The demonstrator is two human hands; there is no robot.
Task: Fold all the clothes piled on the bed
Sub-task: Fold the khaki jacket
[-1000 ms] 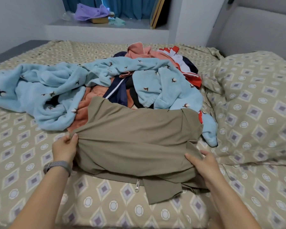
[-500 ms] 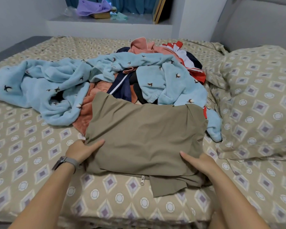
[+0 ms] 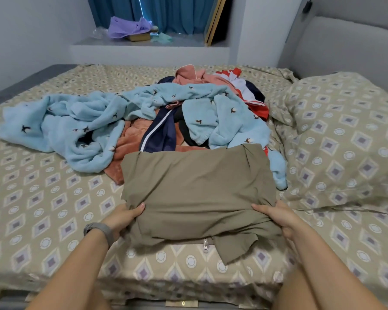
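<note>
A folded olive-brown garment (image 3: 197, 193) with a zipper at its near edge lies on the patterned bed sheet (image 3: 43, 211) close to me. My left hand (image 3: 123, 217) grips its left near corner, thumb on top and fingers under the cloth. My right hand (image 3: 278, 214) grips its right near corner in the same way. Behind it lies the pile: a light blue fleece piece (image 3: 81, 121) with small dark prints, a salmon-orange garment (image 3: 130, 139), a navy item with a white stripe (image 3: 164, 133), and a red, white and navy piece (image 3: 249, 95).
A pillow (image 3: 345, 139) in the same patterned cover lies at the right against a grey headboard (image 3: 354, 45). A window ledge (image 3: 143, 43) beyond the bed holds a purple bag and a box before blue curtains. The bed's near edge is just below my arms.
Both hands slid from the garment's sides down to its near corners and closed on the cloth. The garment sits more bunched and compact toward me.
</note>
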